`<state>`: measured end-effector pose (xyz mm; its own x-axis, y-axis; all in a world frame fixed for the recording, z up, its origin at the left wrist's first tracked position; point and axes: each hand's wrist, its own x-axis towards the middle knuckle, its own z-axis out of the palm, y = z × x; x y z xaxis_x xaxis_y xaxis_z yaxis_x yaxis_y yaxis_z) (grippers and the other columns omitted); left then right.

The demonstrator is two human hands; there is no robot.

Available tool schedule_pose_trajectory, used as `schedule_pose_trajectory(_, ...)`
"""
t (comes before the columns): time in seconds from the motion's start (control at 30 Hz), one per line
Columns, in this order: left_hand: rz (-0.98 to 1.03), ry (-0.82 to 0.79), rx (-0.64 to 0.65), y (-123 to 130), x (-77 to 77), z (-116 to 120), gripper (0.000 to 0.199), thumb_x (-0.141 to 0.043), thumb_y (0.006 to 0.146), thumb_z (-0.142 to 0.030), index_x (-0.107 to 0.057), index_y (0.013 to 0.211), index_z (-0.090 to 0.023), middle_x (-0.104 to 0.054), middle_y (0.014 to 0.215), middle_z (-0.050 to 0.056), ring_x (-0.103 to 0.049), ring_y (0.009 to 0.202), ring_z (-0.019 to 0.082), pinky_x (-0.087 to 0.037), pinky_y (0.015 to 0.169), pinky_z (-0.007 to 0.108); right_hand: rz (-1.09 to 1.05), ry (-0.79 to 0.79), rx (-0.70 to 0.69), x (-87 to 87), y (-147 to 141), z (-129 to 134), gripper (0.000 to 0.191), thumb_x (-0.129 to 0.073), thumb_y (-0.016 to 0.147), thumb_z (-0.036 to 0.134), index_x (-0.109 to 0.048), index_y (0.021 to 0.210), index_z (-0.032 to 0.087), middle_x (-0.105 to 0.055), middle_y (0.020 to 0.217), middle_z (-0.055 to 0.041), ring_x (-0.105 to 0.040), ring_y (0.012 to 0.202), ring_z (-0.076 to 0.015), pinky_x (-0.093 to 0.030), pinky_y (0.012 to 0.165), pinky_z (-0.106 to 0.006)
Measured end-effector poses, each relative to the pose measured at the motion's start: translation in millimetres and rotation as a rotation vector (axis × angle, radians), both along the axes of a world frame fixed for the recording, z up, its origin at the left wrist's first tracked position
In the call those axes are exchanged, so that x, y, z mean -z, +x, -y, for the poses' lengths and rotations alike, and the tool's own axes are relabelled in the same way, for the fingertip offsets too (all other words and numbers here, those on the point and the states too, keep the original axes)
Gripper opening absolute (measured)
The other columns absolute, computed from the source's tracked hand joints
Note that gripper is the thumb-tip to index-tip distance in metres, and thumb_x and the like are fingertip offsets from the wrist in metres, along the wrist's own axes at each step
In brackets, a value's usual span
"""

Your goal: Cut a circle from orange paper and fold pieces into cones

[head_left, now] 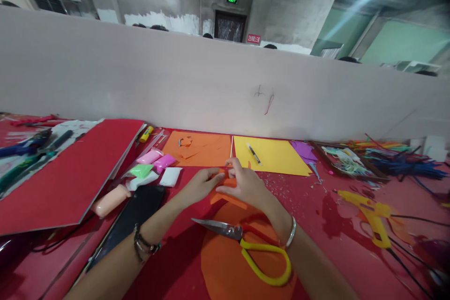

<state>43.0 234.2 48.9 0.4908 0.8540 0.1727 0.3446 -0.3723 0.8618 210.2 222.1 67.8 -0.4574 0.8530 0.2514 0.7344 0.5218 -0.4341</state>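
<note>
Across red worktop (179,243), before pale partition (140,70): pinching orange paper piece (218,197) between fingers of left hand (202,185) and right hand (248,187), near orange disc (218,272); hard to tell exactly where. Looks light, bendable, easily creased; best taken gently by opposite edges.

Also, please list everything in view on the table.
Glue gun: 1, yellow, right
Pipe cleaners: many, mixed, right
Tray: 1, brown, right
Cut paper: some, purple, beside tray
Paper sheets: 2, orange, yellow, back
Pen: 1, black-white, on yellow sheet
Glue stick: 1, yellow, left
Packets: several, pink, green, white, left
Slab: 1, black, left
Board: 1, red, left
Tools: several, blue, green, far left
Paper disc: 1, orange, front
Scissors: 1, yellow-red handles, on disc
Paper piece: 1+, orange, centre
Left hand: 1, holding paper piece
Right hand: 1, holding paper piece
</note>
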Motion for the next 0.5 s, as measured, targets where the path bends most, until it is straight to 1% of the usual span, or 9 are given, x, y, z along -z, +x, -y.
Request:
schedule_pose_trajectory(0.03, -0.001, -0.006, -0.015, -1.3, -0.2, -1.4, 0.033, -0.036, 0.086, -0.041, -0.049, 0.068, -0.015, -0.040, 0.056, -0.004, -0.038, 0.052, 0.010, -0.031, 0.048, 0.022, 0.000, 0.006, 0.001, -1.3, 1.7, -0.1, 0.049, -0.059, 0.073, 0.048, -0.041, 0.108, 0.019, -0.061, 0.079, -0.0024, -0.059, 0.070, -0.0177, -0.032, 0.057, -0.023)
schedule_pose_trajectory(0.07, -0.003, -0.007, -0.036, -2.7, -0.4, -2.7, 0.033, -0.037, 0.085, -0.041, -0.045, 0.064, -0.017, -0.037, 0.055, -0.005, -0.035, 0.050, 0.009, -0.029, 0.046, 0.022, 0.016, 0.016, -0.001, -2.7, 3.6, -0.4, 0.042, -0.057, 0.075, 0.048, -0.046, 0.103, 0.019, -0.062, 0.080, -0.0027, -0.058, 0.071, -0.0168, -0.032, 0.058, -0.023)
schedule_pose_trajectory(0.13, -0.015, -0.002, -0.076, -5.8, -1.0, -5.1, 0.034, -0.038, 0.084, -0.042, -0.038, 0.059, -0.019, -0.031, 0.052, -0.006, -0.030, 0.047, 0.009, -0.024, 0.043, 0.023, 0.083, 0.034, -0.023, -5.1, 7.1, -1.8, 0.024, -0.051, 0.081, 0.042, -0.054, 0.087, 0.019, -0.061, 0.075, -0.0022, -0.055, 0.066, -0.0140, -0.029, 0.056, -0.022)
schedule_pose_trajectory(0.17, -0.022, 0.005, -0.092, -7.7, -1.1, -6.6, 0.035, -0.039, 0.084, -0.042, -0.036, 0.058, -0.019, -0.029, 0.052, -0.006, -0.029, 0.046, 0.009, -0.023, 0.043, 0.023, 0.117, 0.039, -0.042, -6.2, 8.7, -2.8, 0.022, -0.048, 0.084, 0.039, -0.056, 0.080, 0.019, -0.061, 0.072, -0.0018, -0.053, 0.063, -0.0126, -0.028, 0.055, -0.022)
schedule_pose_trajectory(0.27, -0.042, 0.045, -0.158, -16.0, 0.2, -13.7, 0.035, -0.041, 0.083, -0.040, -0.032, 0.056, -0.020, -0.027, 0.052, -0.006, -0.028, 0.047, 0.009, -0.022, 0.044, 0.025, 0.151, 0.056, -0.088, -9.6, 12.2, -4.8, 0.024, -0.046, 0.087, 0.032, -0.057, 0.072, 0.017, -0.056, 0.062, 0.0000, -0.045, 0.056, -0.0100, -0.024, 0.053, -0.022)
schedule_pose_trajectory(0.37, -0.053, 0.102, -0.284, -26.9, 3.7, -23.3, 0.035, -0.041, 0.084, -0.036, -0.029, 0.055, -0.020, -0.025, 0.052, -0.006, -0.027, 0.049, 0.010, -0.020, 0.046, 0.025, 0.074, 0.050, -0.140, -14.7, 14.8, -2.5, 0.026, -0.046, 0.087, 0.033, -0.054, 0.069, 0.017, -0.050, 0.058, 0.0028, -0.038, 0.053, -0.0084, -0.022, 0.051, -0.021)
schedule_pose_trajectory(0.43, -0.057, 0.133, -0.356, -31.3, 5.5, -26.9, 0.035, -0.041, 0.085, -0.035, -0.028, 0.056, -0.021, -0.026, 0.052, -0.006, -0.026, 0.049, 0.010, -0.019, 0.046, 0.025, -0.016, -0.025, -0.202, -17.6, 15.6, 0.5, 0.028, -0.046, 0.087, 0.034, -0.052, 0.067, 0.016, -0.045, 0.056, 0.0046, -0.036, 0.052, -0.0073, -0.023, 0.051, -0.020)
schedule_pose_trajectory(0.5, -0.059, 0.148, -0.360, -29.7, 6.0, -25.4, 0.035, -0.041, 0.085, -0.035, -0.028, 0.056, -0.020, -0.026, 0.052, -0.006, -0.027, 0.049, 0.010, -0.019, 0.047, 0.025, -0.087, -0.108, -0.258, -18.4, 14.4, 2.9, 0.028, -0.047, 0.086, 0.035, -0.051, 0.066, 0.016, -0.042, 0.056, 0.0057, -0.035, 0.052, -0.0066, -0.025, 0.051, -0.018)
